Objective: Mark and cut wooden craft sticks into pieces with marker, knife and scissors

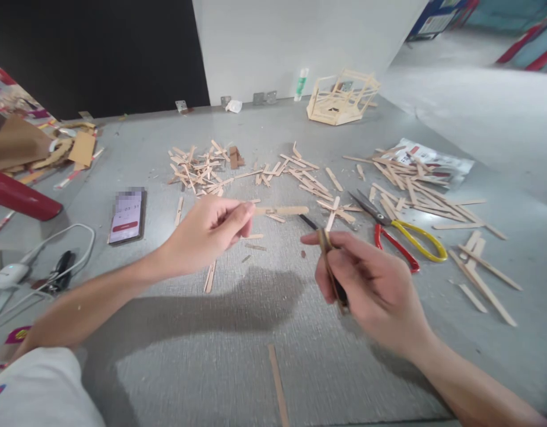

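Note:
My left hand pinches one end of a wooden craft stick between thumb and fingers. The stick points right, level above the table, and shows a small nick or split near my fingertips. In my right hand is a knife, its handle wrapped by my fingers and its dark blade pointing up and left. The blade tip is near the free end of the stick; whether they touch I cannot tell. Right of that hand lie scissors with one red and one yellow handle, blades slightly apart.
Loose craft sticks and cut pieces lie scattered across the grey table. A stick frame model and a glue stick stand at the back. Left are a phone, a white cable and a red tube. A plastic packet lies right.

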Demonstrator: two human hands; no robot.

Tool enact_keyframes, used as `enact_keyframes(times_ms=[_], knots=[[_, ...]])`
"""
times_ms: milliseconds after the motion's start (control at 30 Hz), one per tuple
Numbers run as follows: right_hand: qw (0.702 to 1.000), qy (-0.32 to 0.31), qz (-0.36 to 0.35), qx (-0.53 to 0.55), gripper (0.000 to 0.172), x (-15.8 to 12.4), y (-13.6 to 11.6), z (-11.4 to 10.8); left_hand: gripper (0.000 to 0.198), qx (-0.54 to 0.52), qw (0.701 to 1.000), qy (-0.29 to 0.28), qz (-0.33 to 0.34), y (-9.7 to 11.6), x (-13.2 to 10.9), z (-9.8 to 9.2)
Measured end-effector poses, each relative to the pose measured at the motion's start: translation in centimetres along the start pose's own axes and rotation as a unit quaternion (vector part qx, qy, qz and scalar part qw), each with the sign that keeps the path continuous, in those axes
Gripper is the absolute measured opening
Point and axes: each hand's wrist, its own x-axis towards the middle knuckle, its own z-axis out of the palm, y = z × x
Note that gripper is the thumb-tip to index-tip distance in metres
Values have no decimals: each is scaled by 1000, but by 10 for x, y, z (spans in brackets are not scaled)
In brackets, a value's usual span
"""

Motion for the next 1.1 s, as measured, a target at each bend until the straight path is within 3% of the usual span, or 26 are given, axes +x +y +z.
enact_keyframes(times_ms=[67,133,300,400,500,667,900,1000,1100], knots=[[997,66,-42,-5,32,-1,2,4,45,-33,999,-41,0,4,-6,5],[995,84,-32,37,32,-1,3,7,46,-40,997,-69,0,7,-11,9],[990,-2,31,135,30,1,3,10,44,-44,985,-164,-22,8,-16,15],[988,-10,34,147,27,2,3,12,40,-41,978,-202,-35,8,-15,17],[989,-10,26,147,25,1,3,13,27,-61,976,-207,-35,7,-13,17],[992,6,-3,129,22,-2,2,14,23,-143,958,-245,-45,5,-13,20],[994,15,-50,97,22,-5,3,16,18,-164,957,-230,-61,6,-18,23],[997,25,-75,26,24,-4,7,13,17,-138,963,-224,-64,4,-15,22],[980,44,-134,-139,29,2,20,6,20,-52,972,-218,-68,-10,-4,21]])
